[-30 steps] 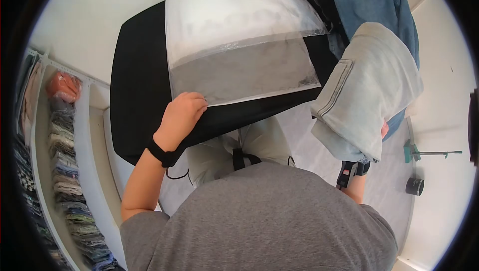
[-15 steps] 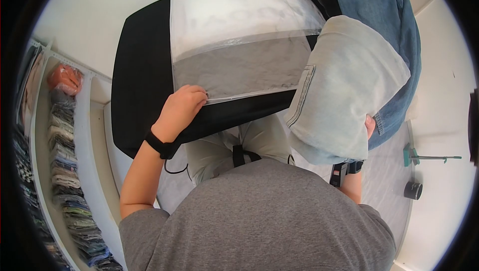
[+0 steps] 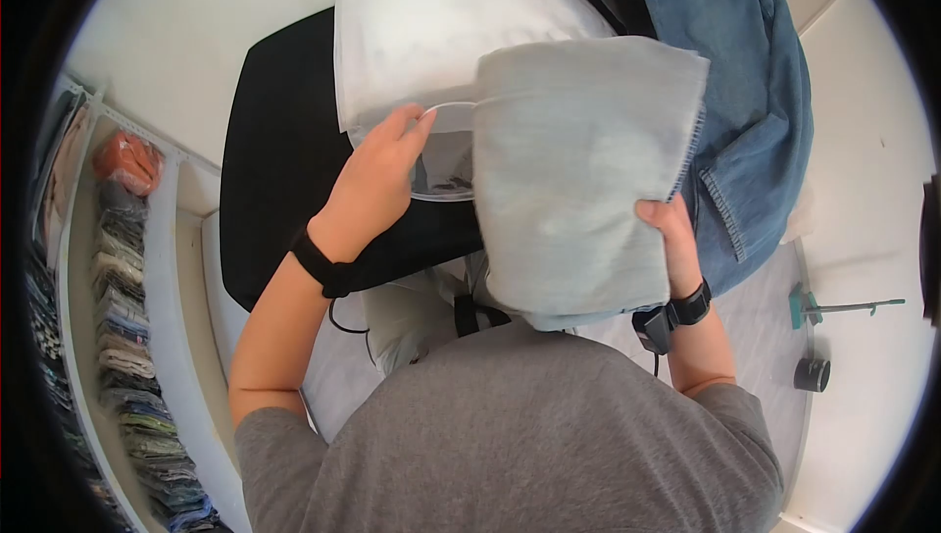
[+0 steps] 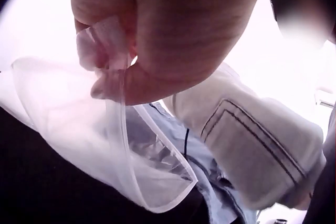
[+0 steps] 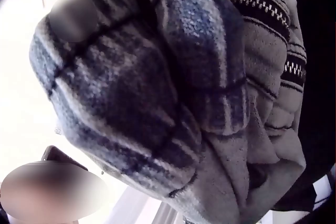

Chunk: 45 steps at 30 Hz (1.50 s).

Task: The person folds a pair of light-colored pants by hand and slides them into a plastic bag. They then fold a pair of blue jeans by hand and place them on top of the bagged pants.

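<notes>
The left hand (image 3: pixel 377 185) pinches the upper rim of the clear plastic bag (image 3: pixel 441 33) between thumb and curled fingers and holds its mouth open above the near edge of the black bench (image 3: pixel 274 160). A second ago that hand lay on the bag's flat, closed near edge. The left wrist view shows the same grip on the rim (image 4: pixel 113 40), with the bag (image 4: pixel 105 145) gaping beneath. The right hand (image 3: pixel 671 239) grips the folded pale jeans (image 3: pixel 578 170), its thumb on top at their right side. Earlier the jeans hung off the bench's right edge; now they are held flat over the bench's near right part, their left edge against the bag's open mouth. Whether any of them is inside cannot be told. A heap of darker blue denim (image 3: pixel 745 92) lies at the bench's far right corner, as before.
</notes>
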Available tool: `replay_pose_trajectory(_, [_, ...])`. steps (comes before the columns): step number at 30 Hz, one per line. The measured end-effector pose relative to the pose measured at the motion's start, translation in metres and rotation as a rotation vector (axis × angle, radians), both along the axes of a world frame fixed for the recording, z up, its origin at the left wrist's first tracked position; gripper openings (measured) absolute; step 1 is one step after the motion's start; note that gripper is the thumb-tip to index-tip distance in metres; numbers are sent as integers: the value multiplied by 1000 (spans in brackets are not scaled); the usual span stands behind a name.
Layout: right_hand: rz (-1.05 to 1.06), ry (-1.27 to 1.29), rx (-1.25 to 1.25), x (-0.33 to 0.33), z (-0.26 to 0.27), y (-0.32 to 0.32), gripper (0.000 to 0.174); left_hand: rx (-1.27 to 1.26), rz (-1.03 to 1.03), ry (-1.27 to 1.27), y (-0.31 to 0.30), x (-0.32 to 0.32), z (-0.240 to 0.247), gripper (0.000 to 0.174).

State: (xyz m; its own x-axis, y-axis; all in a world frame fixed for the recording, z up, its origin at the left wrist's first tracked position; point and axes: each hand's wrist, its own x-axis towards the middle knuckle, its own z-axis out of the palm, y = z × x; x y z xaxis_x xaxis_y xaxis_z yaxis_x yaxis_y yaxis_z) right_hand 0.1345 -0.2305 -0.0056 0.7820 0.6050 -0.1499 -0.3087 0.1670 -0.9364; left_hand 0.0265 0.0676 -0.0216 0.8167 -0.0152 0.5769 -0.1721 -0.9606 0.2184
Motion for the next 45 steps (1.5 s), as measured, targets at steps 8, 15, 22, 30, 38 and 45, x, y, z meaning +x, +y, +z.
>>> replay_pose_trajectory(8, [266, -273, -203, 6, 2, 33, 47, -438, 47, 216, 24, 25, 13, 72])
replay_pose_trajectory(15, [372, -447, -443, 20, 1, 50, 47, -172, -174, 99, 1, 14, 34, 76])
replay_pose_trajectory(22, [435, -653, -552, 32, 20, 67, 43, -91, -191, -131, -14, 13, 51, 75])
replay_pose_trajectory(30, [264, -198, -374, 48, 40, 83, 33, 199, -226, 143, -54, 1, 55, 62])
replay_pose_trajectory(38, [100, -238, -219, 80, 34, 100, 29, 224, -450, 84, -80, 8, 78, 48])
replay_pose_trajectory(45, [-124, -402, -218, 80, 54, 121, 42, 250, -402, -51, -86, 0, 65, 44])
